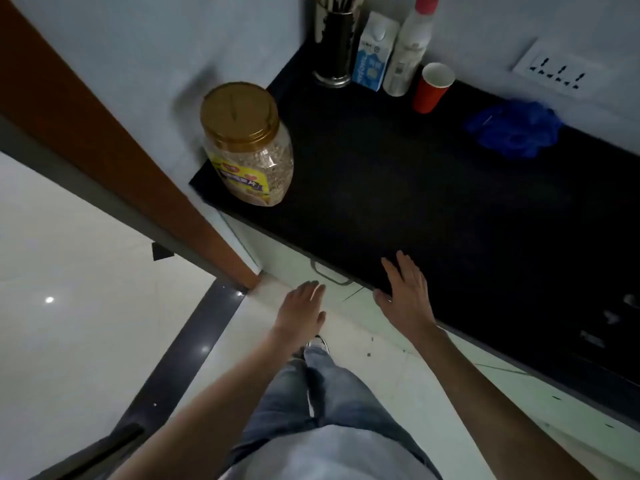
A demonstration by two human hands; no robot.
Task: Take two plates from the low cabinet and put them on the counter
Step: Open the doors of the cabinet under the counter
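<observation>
- Plates: none visible; the low cabinet front point(304, 271) below the worktop edge shows closed, with a metal handle point(332, 276) near its top.
- Right hand point(407, 292): fingers point(403, 263) spread flat and released, lying over the front edge of the dark worktop point(398, 174); it grasps nothing.
- Left hand point(303, 311): fingers point(313, 287) extended and released, empty, hovering in front of the cabinet face, just beside the handle; contact with it cannot be told.
- Both forearms are bare and reach forward from the lower frame; jeans and one shoe show below them over the pale floor tiles point(86, 306).
- Worktop, left end: a clear jar point(249, 150) with a gold lid, upright.
- Worktop, rear by the wall: a dark utensil holder point(334, 46), a milk carton point(374, 53), a white bottle point(410, 50) and a red paper cup point(431, 88), standing in a row.
- Right of these: a crumpled blue cloth point(516, 128), and a wall socket point(561, 71) above it.
- A brown door edge point(114, 150) runs beside the worktop's left end.
</observation>
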